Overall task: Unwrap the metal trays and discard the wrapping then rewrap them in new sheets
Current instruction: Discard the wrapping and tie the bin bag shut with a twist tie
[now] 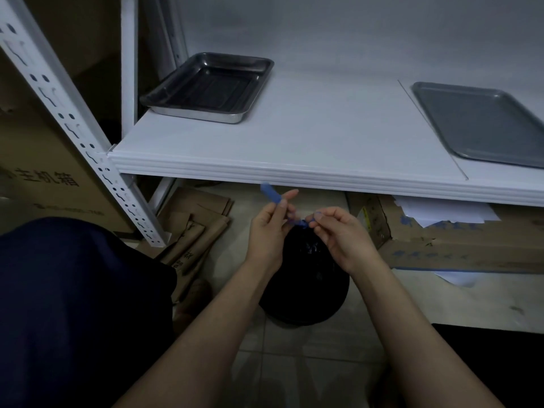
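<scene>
A deep metal tray (206, 86) lies bare at the back left of the white shelf (309, 136). At the shelf's right end sits a flat grey metal tray (482, 122), also unwrapped. Below the shelf's front edge, my left hand (268, 228) pinches a strip of blue tape (272, 195) that sticks up from its fingertips. My right hand (341, 234) pinches the other, crumpled end of the blue tape, close to the left hand. Both hands hover over a black bin (306, 290) on the floor.
A white slotted rack post (67, 119) slants at the left. Folded brown cardboard (191, 222) lies under the shelf on the left, and a cardboard box (441, 240) with white sheets sits on the right. My dark blue-clad knee (73, 304) fills the lower left.
</scene>
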